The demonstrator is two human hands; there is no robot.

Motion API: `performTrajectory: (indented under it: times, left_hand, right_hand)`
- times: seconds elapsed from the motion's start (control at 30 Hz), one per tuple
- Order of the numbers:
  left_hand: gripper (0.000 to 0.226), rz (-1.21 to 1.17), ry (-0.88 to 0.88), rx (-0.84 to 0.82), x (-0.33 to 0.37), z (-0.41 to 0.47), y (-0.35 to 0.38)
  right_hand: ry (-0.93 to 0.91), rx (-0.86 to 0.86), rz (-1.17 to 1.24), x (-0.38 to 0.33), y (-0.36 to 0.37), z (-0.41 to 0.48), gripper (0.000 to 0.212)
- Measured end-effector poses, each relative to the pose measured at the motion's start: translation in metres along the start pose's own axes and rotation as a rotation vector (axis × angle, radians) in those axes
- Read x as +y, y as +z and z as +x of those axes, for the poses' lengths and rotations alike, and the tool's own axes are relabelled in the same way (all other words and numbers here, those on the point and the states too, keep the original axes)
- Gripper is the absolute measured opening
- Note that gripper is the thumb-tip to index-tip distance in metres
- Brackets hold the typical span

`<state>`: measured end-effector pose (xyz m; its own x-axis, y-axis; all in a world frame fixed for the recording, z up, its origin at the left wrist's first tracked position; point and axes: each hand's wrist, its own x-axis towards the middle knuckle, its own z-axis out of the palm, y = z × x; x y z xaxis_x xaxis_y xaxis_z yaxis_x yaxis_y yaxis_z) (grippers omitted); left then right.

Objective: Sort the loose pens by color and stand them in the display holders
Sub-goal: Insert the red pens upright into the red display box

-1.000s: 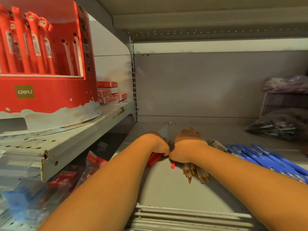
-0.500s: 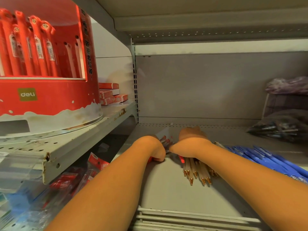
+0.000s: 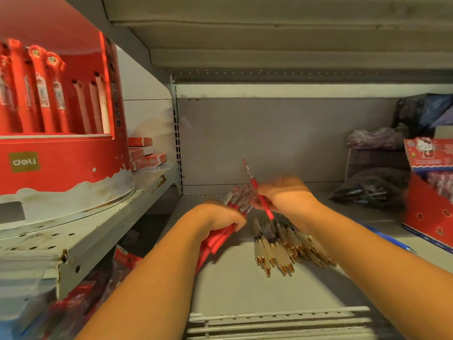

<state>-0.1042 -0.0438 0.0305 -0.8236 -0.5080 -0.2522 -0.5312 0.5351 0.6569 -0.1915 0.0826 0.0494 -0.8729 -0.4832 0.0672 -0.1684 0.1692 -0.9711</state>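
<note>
Head view is showing two bare forearms reaching onto a grey metal shelf (image 3: 245, 288). The left hand (image 3: 220, 218) is gripping a bundle of red pens (image 3: 239, 201), fingers curled tight round the barrels. The red ends are sticking out below the fist toward the camera and the clear ends are fanning out above it. The right hand (image 3: 284, 195), blurred, is pinching a single red pen (image 3: 260, 196) that is tilting up and to the left toward the back panel. Whether this pen is touching the bundle I cannot tell. Its lower end is hanging just above a heap of clear gold-tipped pens (image 3: 282, 250) lying on the shelf with tips toward the camera. Blue pens (image 3: 382, 238) are lying past the right forearm. On the higher shelf at left, a red deli display holder (image 3: 61, 163) is carrying upright red packaged pens (image 3: 41, 94). A Hello Kitty box (image 3: 426, 192) is standing at far right.
</note>
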Motion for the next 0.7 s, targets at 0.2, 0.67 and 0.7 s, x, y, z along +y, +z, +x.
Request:
performTrajectory:
  times: [0.2, 0.67, 0.7]
  left_hand:
    - [0.005, -0.383, 0.282, 0.043, 0.029, -0.018, 0.016]
    - [0.013, -0.871, 0.853, -0.150, 0.118, -0.100, 0.098]
    - [0.012, -0.879, 0.862, -0.162, 0.126, -0.105, 0.108]
  right_hand:
    - [-0.219, -0.028, 0.552, 0.009, -0.038, -0.039, 0.013]
    - [-0.328, -0.007, 0.787, 0.031, -0.154, -0.123, 0.036]
    - [-0.318, 0.001, 0.800, 0.035, -0.166, -0.129, 0.035]
